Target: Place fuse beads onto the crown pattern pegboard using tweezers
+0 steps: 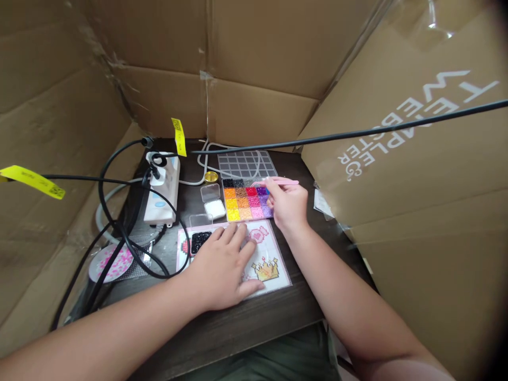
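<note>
Right hand (pixel 288 203) holds pink tweezers (pixel 278 182) over bead box (pixel 248 198).

One head-worn camera looks forward and steeply down from close above the counter's (pixel 254 323) near edge, toward its cardboard-walled far edge.

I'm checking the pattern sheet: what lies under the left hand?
The left hand lies flat on the pattern sheet. Beside it show a crown picture, a pink candy picture and black beads. Whatever is printed beneath the palm is covered.
</note>
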Available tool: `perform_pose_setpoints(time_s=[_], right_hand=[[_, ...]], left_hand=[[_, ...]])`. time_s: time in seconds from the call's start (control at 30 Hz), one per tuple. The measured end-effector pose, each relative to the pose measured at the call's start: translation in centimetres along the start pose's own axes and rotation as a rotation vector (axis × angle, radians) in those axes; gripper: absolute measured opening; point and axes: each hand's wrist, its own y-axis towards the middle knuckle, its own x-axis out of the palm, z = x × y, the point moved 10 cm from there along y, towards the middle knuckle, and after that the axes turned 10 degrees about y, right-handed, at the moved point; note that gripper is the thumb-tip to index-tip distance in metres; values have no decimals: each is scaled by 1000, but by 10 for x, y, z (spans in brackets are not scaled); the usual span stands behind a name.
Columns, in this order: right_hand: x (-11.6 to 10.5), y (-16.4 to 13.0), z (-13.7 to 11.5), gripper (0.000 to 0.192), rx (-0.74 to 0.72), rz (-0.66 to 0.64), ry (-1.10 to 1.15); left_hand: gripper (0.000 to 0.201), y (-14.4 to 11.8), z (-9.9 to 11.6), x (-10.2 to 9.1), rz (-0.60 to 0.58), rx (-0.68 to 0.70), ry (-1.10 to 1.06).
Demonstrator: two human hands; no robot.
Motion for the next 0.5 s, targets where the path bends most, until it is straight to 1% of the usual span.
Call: perform_pose_setpoints(time_s=[0.07,0.1,0.17,0.23,0.3,0.37,0.43,0.5], right_hand=[[-12,-8,-14,26,9,50,105],[-17,-14,-23,24,-3,54,136],[-26,-31,-41,17,-53,-15,117],[-37,-53,-52,9,-81,-95,6],[-44,-78,-52,5,-71,-228,-121],[-50,-100,-44,11,-38,-346,-147],[-56,-115,-36,15,-1,-407,-119],[-62,-122,-29,17,32,-416,-82]], left_hand=[[71,0,0,-1,6,5,8],[72,0,1,-1,9,6,12],[73,1,1,-1,10,7,18],[74,1,1,0,8,6,23],[75,1,1,1,2,8,27],[74,1,2,1,-2,11,33],[74,1,2,2,-4,12,40],[73,1,1,2,-2,12,49]])
